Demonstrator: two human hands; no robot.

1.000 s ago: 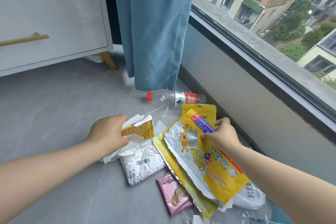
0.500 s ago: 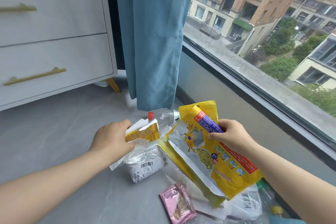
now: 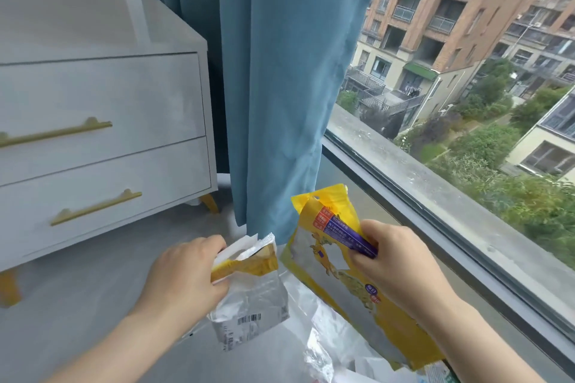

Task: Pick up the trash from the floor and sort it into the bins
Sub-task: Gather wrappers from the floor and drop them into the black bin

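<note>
1. I see the yellow pouch point(image 3: 315, 205) pinched near its top by the right grip point(image 3: 395, 261), held up beside the window point(image 3: 451, 221).
2. The left grip point(image 3: 183, 277) clutches a silver wrapper point(image 3: 253, 295) over the floor point(image 3: 87, 305).
3. Clear plastic scraps point(image 3: 329, 342) lie below; a blue curtain point(image 3: 280, 71) hangs behind.

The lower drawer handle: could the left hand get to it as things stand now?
Probably yes: only bare floor lies between them. But the left hand grips wrappers, so grasping the handle looks hard.
</note>
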